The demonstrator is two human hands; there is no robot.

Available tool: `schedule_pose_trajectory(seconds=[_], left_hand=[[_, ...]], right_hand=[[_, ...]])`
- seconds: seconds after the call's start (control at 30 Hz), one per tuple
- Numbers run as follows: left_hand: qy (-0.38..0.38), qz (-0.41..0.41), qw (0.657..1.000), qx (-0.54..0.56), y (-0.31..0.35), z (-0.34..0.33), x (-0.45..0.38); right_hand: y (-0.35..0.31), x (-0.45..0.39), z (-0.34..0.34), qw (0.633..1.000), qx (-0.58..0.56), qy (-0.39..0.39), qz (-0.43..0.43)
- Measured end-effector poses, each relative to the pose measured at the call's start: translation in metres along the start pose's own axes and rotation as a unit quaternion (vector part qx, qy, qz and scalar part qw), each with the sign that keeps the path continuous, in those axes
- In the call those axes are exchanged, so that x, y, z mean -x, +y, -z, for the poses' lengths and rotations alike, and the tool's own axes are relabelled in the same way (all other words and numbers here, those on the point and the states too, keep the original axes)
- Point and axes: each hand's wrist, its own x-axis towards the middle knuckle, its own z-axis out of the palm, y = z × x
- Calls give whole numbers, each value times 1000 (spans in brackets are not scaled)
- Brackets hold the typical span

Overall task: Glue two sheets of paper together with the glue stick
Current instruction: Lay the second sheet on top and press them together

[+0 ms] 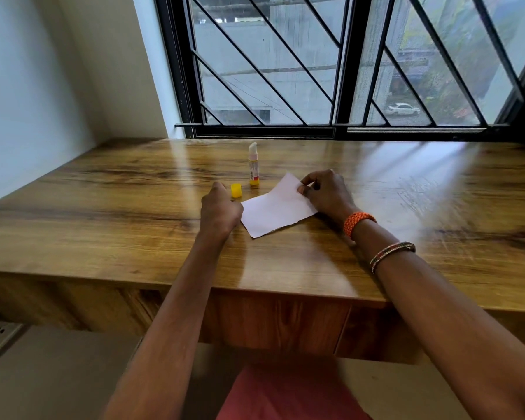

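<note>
Now | right hand (323, 194) pinches paper (278, 207) far edge | left hand (220, 209) curled, touching paper's left edge

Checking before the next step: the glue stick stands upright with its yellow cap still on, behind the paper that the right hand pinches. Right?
Not quite. In the head view the glue stick stands upright but uncapped, its glue exposed; the yellow cap sits on the table beside it. The rest holds: it stands behind the paper, whose far edge the right hand pinches.
</note>
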Motion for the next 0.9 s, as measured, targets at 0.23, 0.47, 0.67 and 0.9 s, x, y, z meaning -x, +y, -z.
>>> schedule_pose_trajectory(seconds=[0.23, 0.47, 0.67, 0.9], left_hand=[[-62, -20, 997, 34, -8, 6, -11], [-72, -90, 993, -29, 1, -1, -15], [-77, -117, 989, -40, -6, -1, -14], [-53, -134, 989, -45, -10, -5, -13]], right_hand=[[4, 9, 13, 1000, -4, -18, 11], [-2, -6, 12, 999, -8, -35, 21], [5, -3, 5, 999, 36, -29, 29], [1, 1, 3, 998, 53, -10, 44]])
